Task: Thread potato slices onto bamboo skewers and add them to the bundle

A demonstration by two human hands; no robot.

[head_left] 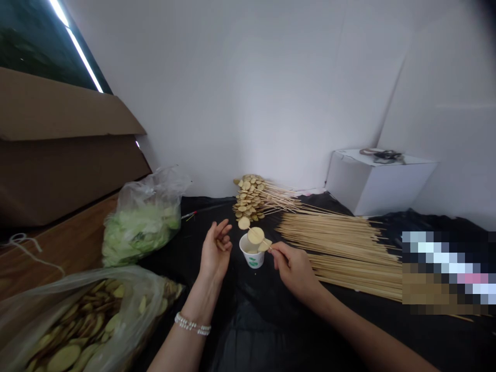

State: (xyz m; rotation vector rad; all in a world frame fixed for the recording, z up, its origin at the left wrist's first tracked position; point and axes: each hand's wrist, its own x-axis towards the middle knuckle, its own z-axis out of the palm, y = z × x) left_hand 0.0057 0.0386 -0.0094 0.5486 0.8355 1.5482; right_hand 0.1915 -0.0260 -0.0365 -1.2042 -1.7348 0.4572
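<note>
Pinched in the fingers of my right hand [292, 266] is a bamboo skewer threaded with several potato slices [256, 235]. It points up and to the left across the mouth of a white paper cup [252, 258] with a green print. My left hand [218, 250] is raised just left of the cup, its fingers loosely curled and apart, with nothing in it. Behind the cup lies a pile of finished potato skewers [250, 196], sticks pointing right. Loose bamboo skewers [341, 232] lie in a wide heap to the right of the cup.
At the lower left an open plastic bag [127, 305] holds sliced potatoes. Behind it stands a clear bag of pale green leaves [141, 227]. A cardboard box [70, 170] is at the far left, a white box [382, 183] at the back right. Black sheeting [251, 330] covers the table.
</note>
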